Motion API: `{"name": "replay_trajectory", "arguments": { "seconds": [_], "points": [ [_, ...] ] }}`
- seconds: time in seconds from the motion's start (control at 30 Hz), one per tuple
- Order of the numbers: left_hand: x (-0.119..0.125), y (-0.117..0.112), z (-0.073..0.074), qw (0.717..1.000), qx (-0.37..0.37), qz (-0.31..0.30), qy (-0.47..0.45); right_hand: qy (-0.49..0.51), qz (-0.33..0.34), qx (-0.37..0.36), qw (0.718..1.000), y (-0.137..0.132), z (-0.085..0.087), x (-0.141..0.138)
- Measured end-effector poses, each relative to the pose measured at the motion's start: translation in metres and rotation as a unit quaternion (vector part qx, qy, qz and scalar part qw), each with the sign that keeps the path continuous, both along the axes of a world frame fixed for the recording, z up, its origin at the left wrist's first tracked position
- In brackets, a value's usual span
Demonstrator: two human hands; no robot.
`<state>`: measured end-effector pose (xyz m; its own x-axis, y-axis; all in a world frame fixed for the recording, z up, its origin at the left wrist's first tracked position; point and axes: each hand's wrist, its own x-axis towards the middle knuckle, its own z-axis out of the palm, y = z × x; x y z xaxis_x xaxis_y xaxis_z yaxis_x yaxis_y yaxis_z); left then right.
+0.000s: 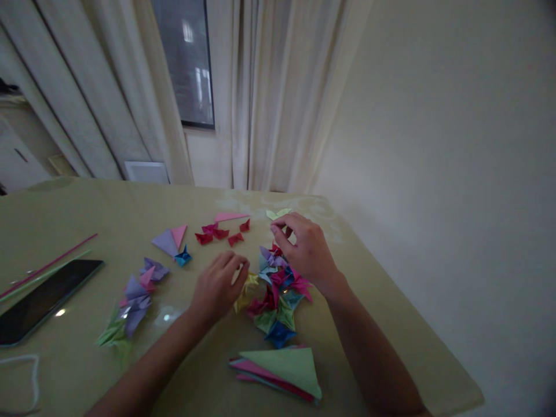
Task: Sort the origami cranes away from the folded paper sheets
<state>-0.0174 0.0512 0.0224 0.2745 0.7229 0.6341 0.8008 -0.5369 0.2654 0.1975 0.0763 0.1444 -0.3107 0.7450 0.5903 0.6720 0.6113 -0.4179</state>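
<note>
My left hand (219, 286) hovers just left of a heap of folded paper pieces (278, 289), its fingers curled towards the thumb. Close to its fingertips lies a yellow folded paper piece (248, 289). Above the far end of the heap is my right hand (306, 246), thumb and forefinger brought together. What either pinch holds, if anything, is too small to make out. A pale green folded paper (278, 213) shows just behind the right fingertips; whether they touch it I cannot tell. The heap mixes purple, pink, red, green and blue pieces.
Folded paper triangles (282, 370) are stacked at the near edge. Small red folded pieces (219, 233) lie farther back. To the left are a purple and green paper cluster (136, 298), a blue piece (183, 256), a phone (47, 295) and a pink stick (52, 263). A wall (456, 174) borders the right.
</note>
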Motion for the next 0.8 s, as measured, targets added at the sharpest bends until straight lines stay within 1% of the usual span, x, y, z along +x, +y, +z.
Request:
{"name": "replay_trajectory", "arguments": {
  "seconds": [0.07, 0.13, 0.2, 0.27, 0.33, 0.4, 0.47, 0.57, 0.67, 0.73, 0.8],
  "points": [
    [-0.007, 0.032, 0.001, 0.996, -0.019, 0.068, 0.049, 0.003, 0.001, -0.001, 1.000, 0.000, 0.000, 0.001],
    [-0.010, 0.058, 0.000, 0.987, -0.057, 0.115, 0.098, 0.003, 0.003, -0.002, 1.000, 0.000, 0.001, 0.001],
    [-0.008, 0.076, -0.004, 0.977, -0.106, 0.134, 0.125, 0.003, 0.004, -0.004, 1.000, -0.001, 0.002, 0.002],
    [-0.004, 0.087, -0.009, 0.972, -0.144, 0.132, 0.130, 0.003, 0.001, -0.008, 1.000, -0.001, 0.002, 0.003],
    [-0.002, 0.093, -0.013, 0.971, -0.164, 0.120, 0.124, 0.004, -0.004, -0.012, 1.000, 0.000, 0.002, 0.005],
    [-0.002, 0.097, -0.013, 0.973, -0.176, 0.107, 0.109, 0.005, -0.011, -0.016, 1.000, 0.002, 0.002, 0.007],
    [-0.004, 0.101, -0.007, 0.973, -0.191, 0.091, 0.088, 0.000, -0.017, -0.023, 1.000, 0.005, 0.000, 0.008],
    [-0.009, 0.104, 0.011, 0.973, -0.218, 0.060, 0.041, -0.012, -0.022, -0.043, 0.999, 0.008, -0.004, 0.007],
    [-0.011, 0.105, 0.028, 0.975, -0.221, 0.023, -0.026, -0.027, -0.026, -0.064, 0.997, 0.010, -0.008, 0.005],
    [-0.010, 0.105, 0.030, 0.973, -0.227, 0.003, -0.050, -0.042, -0.027, -0.074, 0.996, 0.011, -0.010, 0.004],
    [-0.010, 0.105, 0.025, 0.966, -0.255, -0.013, -0.042, -0.052, -0.030, -0.075, 0.995, 0.011, -0.011, 0.004]
  ]
}}
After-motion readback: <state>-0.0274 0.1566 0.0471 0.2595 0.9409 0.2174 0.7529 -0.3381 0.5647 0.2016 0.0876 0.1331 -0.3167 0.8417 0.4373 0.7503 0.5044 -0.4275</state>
